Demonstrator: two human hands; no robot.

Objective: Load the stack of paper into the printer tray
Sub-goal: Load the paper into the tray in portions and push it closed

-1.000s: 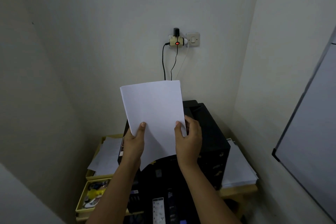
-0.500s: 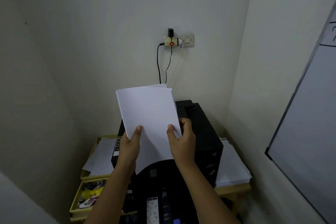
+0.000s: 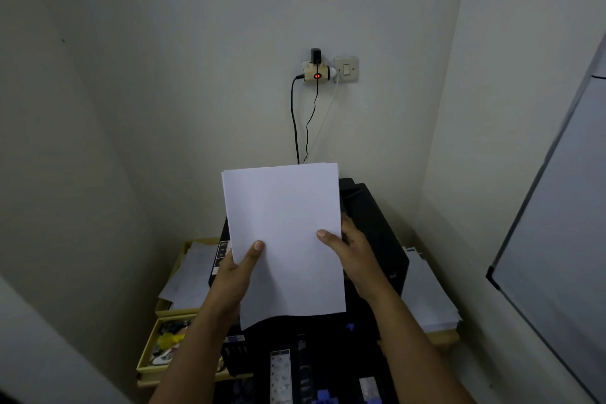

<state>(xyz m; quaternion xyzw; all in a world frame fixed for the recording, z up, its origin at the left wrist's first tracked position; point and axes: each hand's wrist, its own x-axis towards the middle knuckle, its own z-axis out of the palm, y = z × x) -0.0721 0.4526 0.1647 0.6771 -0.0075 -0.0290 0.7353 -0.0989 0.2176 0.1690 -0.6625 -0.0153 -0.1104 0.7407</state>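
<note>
Our left hand (image 3: 241,269) and right hand (image 3: 352,251) grip the paper stack (image 3: 283,239) by its side edges, upright above the black printer (image 3: 377,239), so next we must lower it squarely into the rear tray.

My hands: two; my left hand (image 3: 236,275) and my right hand (image 3: 355,254) each grip a side edge of the stack
Paper stacks in my grip: one (image 3: 283,239)
Printers under my grip: one (image 3: 377,239)
Loose paper piles: two; one left (image 3: 190,275), one right (image 3: 429,298) of my grip
Yellow trays left of my grip: two (image 3: 154,357)
Cables above my grip: three (image 3: 294,121)
</note>
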